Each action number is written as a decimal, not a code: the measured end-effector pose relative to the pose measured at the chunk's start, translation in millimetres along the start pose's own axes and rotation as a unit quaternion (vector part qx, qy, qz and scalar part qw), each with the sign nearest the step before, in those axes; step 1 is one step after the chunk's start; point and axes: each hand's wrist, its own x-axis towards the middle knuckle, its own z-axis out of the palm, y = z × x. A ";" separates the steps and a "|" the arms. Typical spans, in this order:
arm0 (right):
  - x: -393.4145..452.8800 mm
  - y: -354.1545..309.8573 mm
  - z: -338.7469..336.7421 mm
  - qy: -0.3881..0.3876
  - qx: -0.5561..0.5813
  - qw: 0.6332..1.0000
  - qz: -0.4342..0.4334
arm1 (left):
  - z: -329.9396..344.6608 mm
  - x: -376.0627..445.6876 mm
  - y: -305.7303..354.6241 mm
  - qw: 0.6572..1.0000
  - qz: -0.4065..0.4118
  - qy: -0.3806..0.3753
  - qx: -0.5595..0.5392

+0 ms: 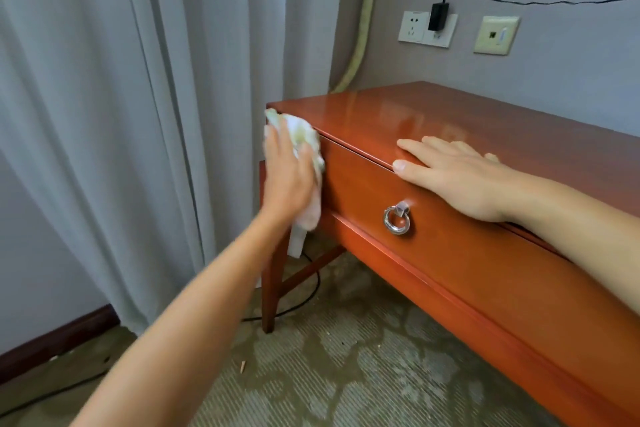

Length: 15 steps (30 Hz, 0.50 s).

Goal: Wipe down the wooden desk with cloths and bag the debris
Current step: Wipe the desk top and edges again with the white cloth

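The reddish wooden desk (433, 121) fills the right half of the view, its drawer front bearing a metal ring pull (397, 218). My left hand (287, 173) presses a pale white-green cloth (304, 135) against the desk's left front corner, fingers spread over it; the cloth's tail hangs down beside the leg. My right hand (453, 173) lies flat on the desk top at the front edge, fingers straight, thumb over the drawer's upper edge, holding nothing.
Grey curtains (138, 114) hang close to the left of the desk. Wall sockets with a black plug (438, 15) and cable sit behind it. A dark cable (304, 302) runs on the patterned carpet under the desk, with small debris (243, 366) on the floor.
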 end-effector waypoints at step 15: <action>3.2 -0.7 1.5 0.022 0.024 0.999 0.003 | 39.7 -92.2 44.9 0.981 0.184 -0.008 0.064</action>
